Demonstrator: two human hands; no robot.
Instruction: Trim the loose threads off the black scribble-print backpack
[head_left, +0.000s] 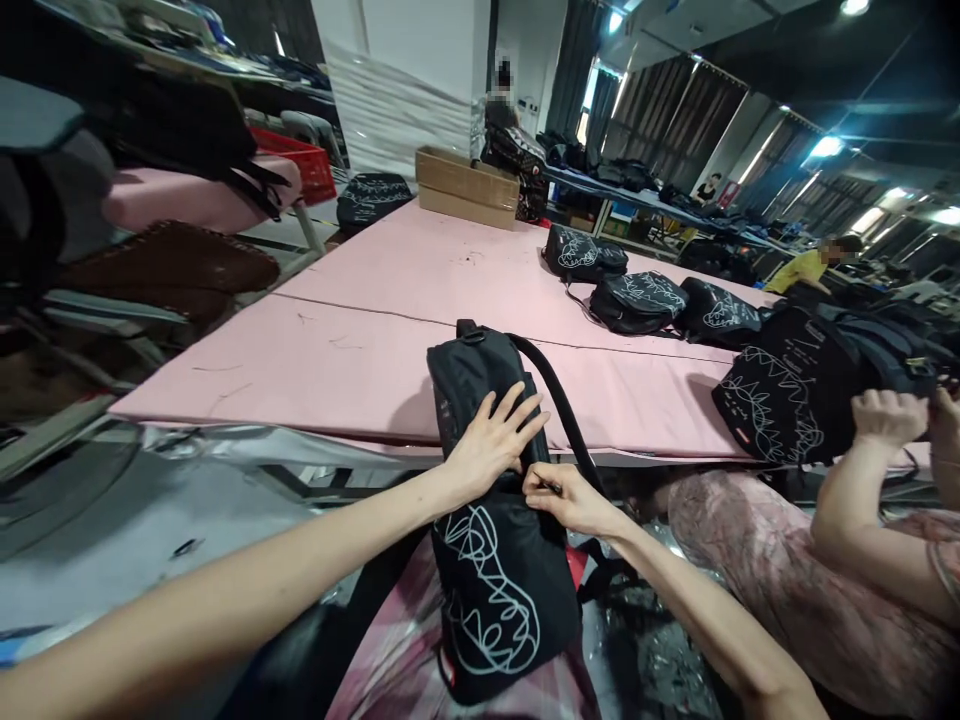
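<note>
A black bag (499, 590) with white scribbled line drawings lies half over my lap and half on the pink table's front edge. My left hand (495, 445) rests on its upper part with fingers spread, pressing the fabric. Just right of it, my right hand (574, 498) is closed in a pinch at the bag's edge. A small dark piece shows between the fingers, too small to name. The bag's black strap (559, 395) arches over its right side, and its far end stands up on the table.
Several similar black bags (641, 302) lie along the right of the pink table (360, 345). A co-worker's hands (889, 415) hold another bag (787, 395) close by on my right. A cardboard box (465, 190) stands at the far end; a red crate (292, 165) is behind left.
</note>
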